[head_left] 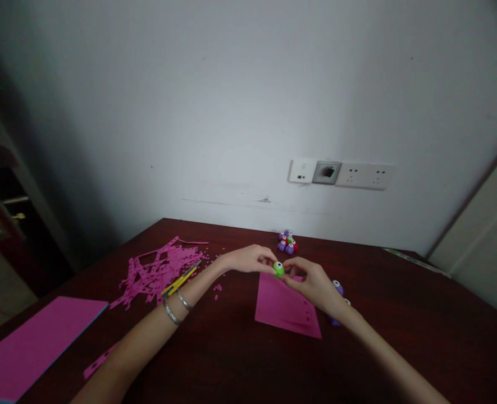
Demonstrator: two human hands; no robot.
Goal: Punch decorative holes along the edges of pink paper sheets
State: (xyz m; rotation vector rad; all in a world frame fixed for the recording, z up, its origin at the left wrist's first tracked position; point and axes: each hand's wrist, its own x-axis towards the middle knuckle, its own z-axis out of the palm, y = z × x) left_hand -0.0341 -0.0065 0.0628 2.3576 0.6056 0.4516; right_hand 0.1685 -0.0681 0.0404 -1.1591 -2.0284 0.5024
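Note:
Between my two hands is a small round green craft punch (278,269) with a white, eye-like top. The thumb and fingers of my left hand (257,259) pinch it from the left. From the other side, my right hand (311,280) closes its fingers on it. Under the punch lies the far edge of a pink sheet (284,308), which has a few small holes near its right side. Whether the sheet's edge sits inside the punch, I cannot tell. Purple punches (337,287) stand beside my right wrist, partly hidden by the forearm.
Pink punched scraps (159,275) and tiny cut bits are heaped at the left, with a yellow utility knife (181,279) by my left forearm. A pink stack of sheets (41,342) lies front left. Several coloured punches (288,242) cluster near the wall, below sockets (364,175).

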